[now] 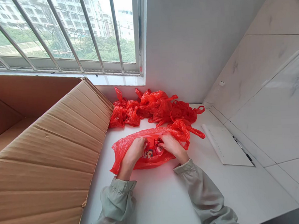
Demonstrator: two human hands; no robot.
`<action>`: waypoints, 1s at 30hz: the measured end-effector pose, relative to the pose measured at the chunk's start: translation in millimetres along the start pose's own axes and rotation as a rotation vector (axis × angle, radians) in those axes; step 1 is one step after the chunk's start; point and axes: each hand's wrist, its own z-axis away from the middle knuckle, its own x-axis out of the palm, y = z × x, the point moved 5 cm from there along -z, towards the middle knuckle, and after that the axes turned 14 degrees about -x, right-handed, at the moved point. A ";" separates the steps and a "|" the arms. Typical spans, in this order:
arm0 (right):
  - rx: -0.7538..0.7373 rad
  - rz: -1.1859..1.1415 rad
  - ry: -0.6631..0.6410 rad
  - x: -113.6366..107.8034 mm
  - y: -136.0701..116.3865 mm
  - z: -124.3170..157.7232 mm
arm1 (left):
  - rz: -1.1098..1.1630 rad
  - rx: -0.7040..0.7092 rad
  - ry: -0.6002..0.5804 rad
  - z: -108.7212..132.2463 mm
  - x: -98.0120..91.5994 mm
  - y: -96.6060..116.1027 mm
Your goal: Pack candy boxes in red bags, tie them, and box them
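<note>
A: What is lying between the hands?
B: A red plastic bag [142, 153] on the bench [221, 189], its long axis running sideways, printed packets showing inside. The left hand [134, 152] and right hand [171, 145] are both pinching its plastic closed.

No legible text or labels anywhere.
</note>
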 end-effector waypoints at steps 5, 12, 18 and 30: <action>-0.019 -0.021 0.015 -0.7 -1.9 -2.3 | -0.004 -0.017 0.002 0.5 -1.9 1.7; -0.098 -0.118 0.080 -11.8 -15.6 -3.9 | 0.175 -0.040 0.038 0.9 -5.7 2.2; -0.244 -0.344 0.142 -25.2 -35.5 2.2 | 0.246 0.041 0.014 3.5 -13.7 11.8; -0.145 -0.987 0.045 -32.7 -27.7 9.0 | 0.706 -0.045 -0.232 1.0 -16.6 -2.0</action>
